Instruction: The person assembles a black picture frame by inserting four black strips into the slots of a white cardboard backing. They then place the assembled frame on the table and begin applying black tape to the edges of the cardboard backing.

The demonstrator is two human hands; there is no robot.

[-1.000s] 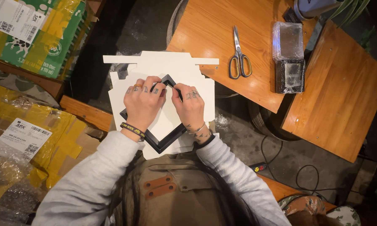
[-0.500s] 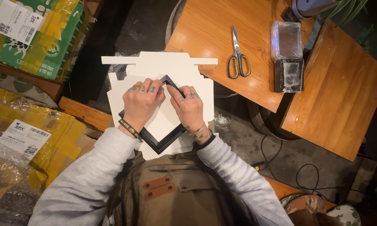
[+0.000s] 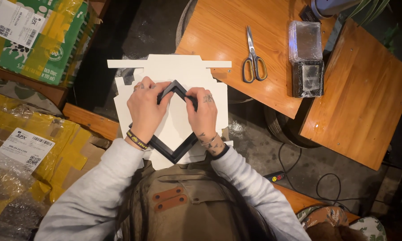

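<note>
Black square frame [image 3: 174, 149]: set cornerwise on flat white die-cut cardboard sheets [image 3: 174, 67] over the lap. Left hand [image 3: 145, 109] and right hand [image 3: 204, 114] both clamped on its upper corner. Scissors [image 3: 253, 58] on wooden table [image 3: 218, 31].

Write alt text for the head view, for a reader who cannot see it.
Seen from above, a person's left hand and right hand grip the upper corner of a black square frame, turned like a diamond on white cut cardboard over their lap. Scissors and a clear plastic box lie on a wooden table beyond; yellow parcels sit left.
</note>
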